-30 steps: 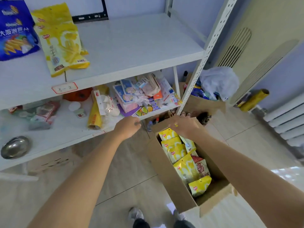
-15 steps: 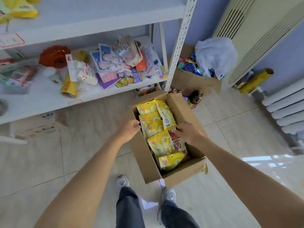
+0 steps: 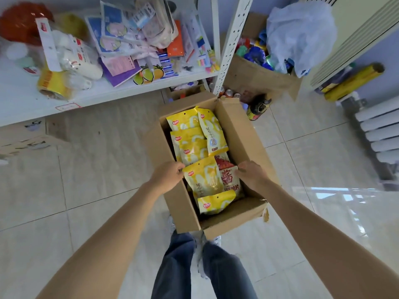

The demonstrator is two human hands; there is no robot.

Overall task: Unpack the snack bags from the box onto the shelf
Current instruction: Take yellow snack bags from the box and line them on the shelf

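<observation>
We see yellow snack bags (image 3: 203, 182) with white swirls and red logos, one red and white bag (image 3: 228, 175), a plain brown cardboard box (image 3: 244, 134), and pale grey floor tiles (image 3: 97, 169).

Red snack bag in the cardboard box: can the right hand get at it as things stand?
Probably yes. The right hand is already at the right edge of the red snack bag inside the open cardboard box. A yellow snack bag overlaps its left side, but the right side looks clear.

yellow bag (image 3: 212, 134) 芝士脆, red bag (image 3: 228, 176) 酱
</observation>
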